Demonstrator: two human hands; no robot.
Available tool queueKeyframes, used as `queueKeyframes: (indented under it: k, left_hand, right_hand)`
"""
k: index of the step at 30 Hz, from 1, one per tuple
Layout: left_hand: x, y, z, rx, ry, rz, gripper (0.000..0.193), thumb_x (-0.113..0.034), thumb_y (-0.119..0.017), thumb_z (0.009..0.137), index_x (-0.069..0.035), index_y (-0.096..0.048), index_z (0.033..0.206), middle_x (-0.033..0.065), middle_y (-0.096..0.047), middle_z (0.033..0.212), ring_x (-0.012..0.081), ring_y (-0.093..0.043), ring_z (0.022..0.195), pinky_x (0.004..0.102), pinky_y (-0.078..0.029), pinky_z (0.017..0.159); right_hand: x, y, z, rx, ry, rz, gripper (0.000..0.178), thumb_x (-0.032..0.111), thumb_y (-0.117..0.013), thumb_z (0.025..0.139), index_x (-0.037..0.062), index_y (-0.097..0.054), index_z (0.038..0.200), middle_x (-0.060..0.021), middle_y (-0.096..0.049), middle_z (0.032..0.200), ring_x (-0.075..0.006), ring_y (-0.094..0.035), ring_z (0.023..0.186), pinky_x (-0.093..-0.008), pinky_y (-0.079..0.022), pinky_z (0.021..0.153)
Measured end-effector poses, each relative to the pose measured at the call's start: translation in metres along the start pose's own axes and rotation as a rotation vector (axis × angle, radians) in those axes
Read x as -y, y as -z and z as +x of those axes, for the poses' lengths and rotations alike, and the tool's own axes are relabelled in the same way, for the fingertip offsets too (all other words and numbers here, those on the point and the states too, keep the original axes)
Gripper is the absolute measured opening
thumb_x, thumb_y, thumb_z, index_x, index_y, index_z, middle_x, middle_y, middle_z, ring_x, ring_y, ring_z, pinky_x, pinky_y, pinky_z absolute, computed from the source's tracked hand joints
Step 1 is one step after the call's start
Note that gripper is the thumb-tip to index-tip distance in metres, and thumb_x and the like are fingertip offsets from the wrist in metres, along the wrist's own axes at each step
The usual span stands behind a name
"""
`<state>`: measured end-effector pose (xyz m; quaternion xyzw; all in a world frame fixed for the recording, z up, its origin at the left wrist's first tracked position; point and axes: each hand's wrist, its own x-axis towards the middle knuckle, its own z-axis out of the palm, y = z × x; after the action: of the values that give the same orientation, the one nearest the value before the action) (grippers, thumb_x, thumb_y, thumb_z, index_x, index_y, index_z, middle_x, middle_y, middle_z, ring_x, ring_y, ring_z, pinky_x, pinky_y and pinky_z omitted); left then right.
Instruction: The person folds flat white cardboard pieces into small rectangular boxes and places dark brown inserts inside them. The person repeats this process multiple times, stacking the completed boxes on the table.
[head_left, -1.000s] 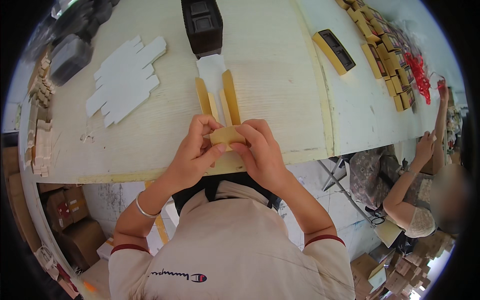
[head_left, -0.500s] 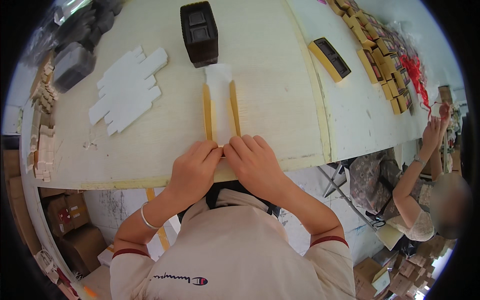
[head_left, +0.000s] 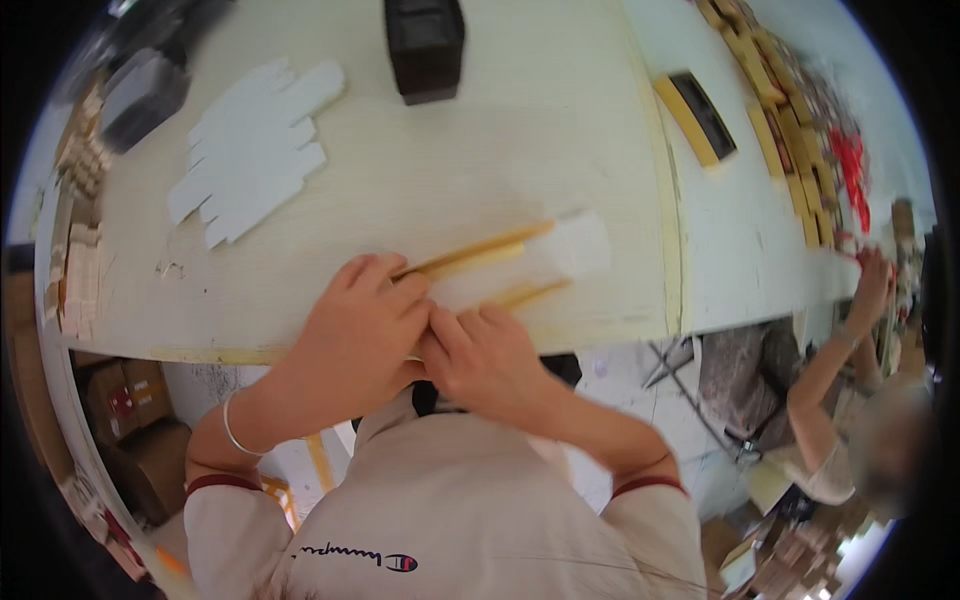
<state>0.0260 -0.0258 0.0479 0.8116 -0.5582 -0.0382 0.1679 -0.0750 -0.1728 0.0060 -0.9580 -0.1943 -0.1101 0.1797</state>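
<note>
A partly folded cardboard box (head_left: 475,259), white inside with gold side walls, lies slanted at the table's front edge, its white flap (head_left: 582,243) pointing right. My left hand (head_left: 365,315) is closed on its near-left end. Beside it, the fingers of my right hand (head_left: 480,355) are closed on the same end, thumbs close together. The fingers hide the end being gripped. Ahead of my hands stands a stack of black plastic trays (head_left: 426,50). To the left lies a pile of flat white box blanks (head_left: 250,150).
A gold box with a black tray (head_left: 697,118) sits to the right, near rows of gold boxes (head_left: 790,130). At far right are a co-worker's hands (head_left: 873,280) and red ribbon (head_left: 851,180). Grey trays (head_left: 143,98) and stacked card pieces (head_left: 82,280) line the left edge.
The box has swung from pointing straight away from me to pointing right. Both hands have turned with it, still gripping its near end. The view has shifted slightly.
</note>
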Motion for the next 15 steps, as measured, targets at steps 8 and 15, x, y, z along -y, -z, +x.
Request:
queueKeyframes:
  k: [8, 15]
  left_hand:
    - [0.043, 0.015, -0.012, 0.044, -0.135, 0.235, 0.015, -0.014, -0.066, 0.075, -0.008, -0.064, 0.088, 0.0070, -0.058, 0.122, 0.0299, -0.046, 0.123, 0.0545, -0.034, 0.105]
    - [0.017, -0.009, -0.021, -0.139, -0.134, 0.271, 0.026, -0.017, -0.067, 0.074, -0.012, -0.066, 0.100, 0.0052, -0.055, 0.128, 0.0206, -0.053, 0.097, 0.0370, -0.045, 0.082]
  right_hand:
    - [-0.051, 0.057, -0.022, -0.017, -0.149, -0.063, 0.046, 0.007, -0.072, 0.072, 0.0077, -0.064, 0.117, -0.0155, -0.055, 0.129, -0.0288, -0.057, 0.093, -0.0392, -0.044, 0.083]
    - [-0.038, 0.017, -0.018, -0.211, -0.195, 0.139, 0.021, 0.001, -0.068, 0.073, 0.0024, -0.064, 0.094, -0.0091, -0.061, 0.081, -0.0265, -0.056, 0.077, -0.0384, -0.041, 0.072]
